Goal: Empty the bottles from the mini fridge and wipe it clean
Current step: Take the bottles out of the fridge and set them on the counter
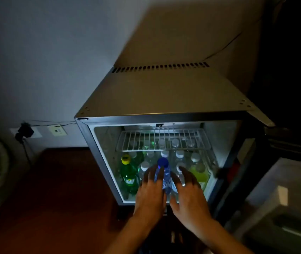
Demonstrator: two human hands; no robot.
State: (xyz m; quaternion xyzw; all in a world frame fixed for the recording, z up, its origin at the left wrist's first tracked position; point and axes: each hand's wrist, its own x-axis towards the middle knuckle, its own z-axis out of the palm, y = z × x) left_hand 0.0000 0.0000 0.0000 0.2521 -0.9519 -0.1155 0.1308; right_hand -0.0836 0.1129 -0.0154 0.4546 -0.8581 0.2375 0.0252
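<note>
The mini fridge (164, 99) stands open on a dark floor (54, 189) against a pale wall (45, 52), its interior lit and its door (281, 198) swung out to the right. One white wire shelf (162, 138) spans the upper part and carries nothing that can be made out. All the bottles stand on the fridge bottom beneath it.

One blue-capped water bottle (164, 173) stands at the front centre, upright, between the two hands. The left hand (150, 193) has its fingers extended and lies against the bottle's left side; the right hand (188, 195) reaches in just to the bottle's right, fingers spread and relaxed, with a ring (183, 184) on one finger. Neither hand has closed around anything.

One green soda bottle with a yellow cap (128, 173) stands at the front left. One bottle of yellow-green drink (200, 173) stands at the front right. Behind and around these are clear bottles with white caps (165, 153); roughly ten caps show, several only dimly through the shelf wires, so the exact count is uncertain.

On the wall to the left are one outlet with a black plug (24, 132) and one small panel (57, 130).
</note>
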